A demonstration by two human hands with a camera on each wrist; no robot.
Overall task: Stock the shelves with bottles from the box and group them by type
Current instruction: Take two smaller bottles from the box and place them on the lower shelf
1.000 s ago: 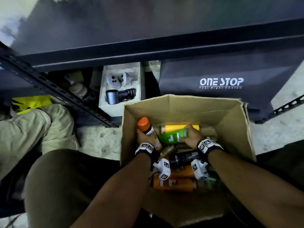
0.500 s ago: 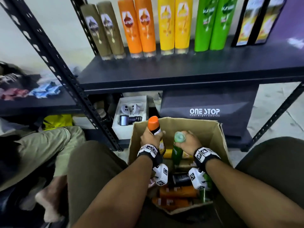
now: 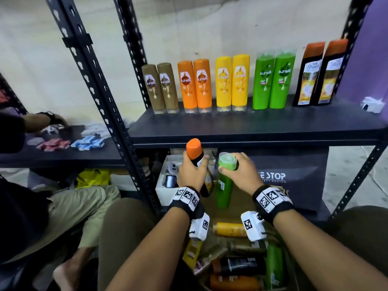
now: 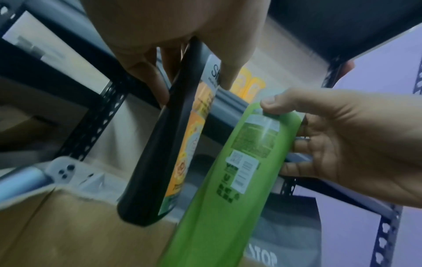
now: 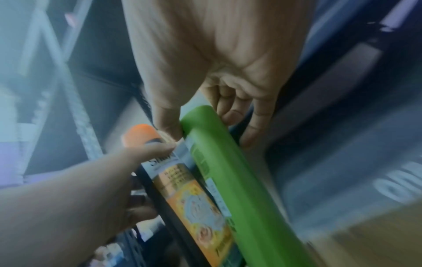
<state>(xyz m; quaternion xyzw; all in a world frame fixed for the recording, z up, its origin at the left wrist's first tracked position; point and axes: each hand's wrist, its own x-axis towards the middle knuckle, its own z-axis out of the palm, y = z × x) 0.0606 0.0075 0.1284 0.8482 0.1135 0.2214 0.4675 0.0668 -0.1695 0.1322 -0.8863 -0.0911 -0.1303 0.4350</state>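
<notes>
My left hand grips a black bottle with an orange cap, held upright just below the shelf edge; the same black bottle shows in the left wrist view. My right hand holds a green bottle near its cap, upright beside the black one; the right wrist view shows this green bottle too. Both hang over the cardboard box, where several bottles lie. On the dark shelf stand pairs of brown, orange, yellow, green and black bottles.
A black perforated upright stands left of my hands. A dark ONE STOP bag and a white box sit under the shelf. Another person's hand works at the left shelf among small packets.
Both hands have lifted the black and green bottles out of the box, up to just under the shelf edge. My view has tilted up from the box to the shelf.
</notes>
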